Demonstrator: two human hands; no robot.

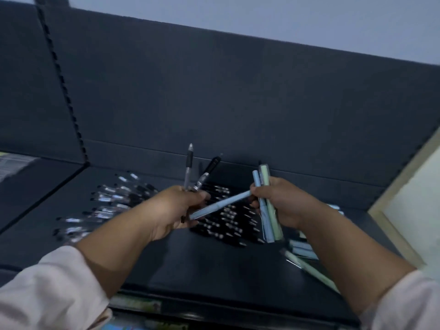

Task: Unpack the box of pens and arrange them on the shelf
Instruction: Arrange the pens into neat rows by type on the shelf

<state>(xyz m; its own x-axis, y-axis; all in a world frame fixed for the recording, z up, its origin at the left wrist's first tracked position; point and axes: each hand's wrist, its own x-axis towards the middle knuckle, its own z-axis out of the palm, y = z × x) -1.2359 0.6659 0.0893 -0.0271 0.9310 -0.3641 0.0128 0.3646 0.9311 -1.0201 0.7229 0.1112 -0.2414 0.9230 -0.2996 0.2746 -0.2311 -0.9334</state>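
Note:
My left hand [177, 208] grips two dark pens [204, 176] that stick up from its fist, above the dark shelf [190, 265]. My right hand [283, 203] holds a bundle of pale blue and green pens [267, 210] upright. One light blue pen [221, 204] runs between the two hands, pinched by the right fingers at its upper end and touching my left hand at its lower end. On the shelf lie a row of clear pens [102, 208] at the left, a group of black pens [228, 217] in the middle and pastel pens [307, 256] at the right.
The shelf's dark back panel [238, 103] rises behind the pens. A slotted upright [62, 79] divides this bay from another shelf at the left. A pale wooden frame [404, 198] stands at the right edge. Labels run along the shelf's front lip [138, 303].

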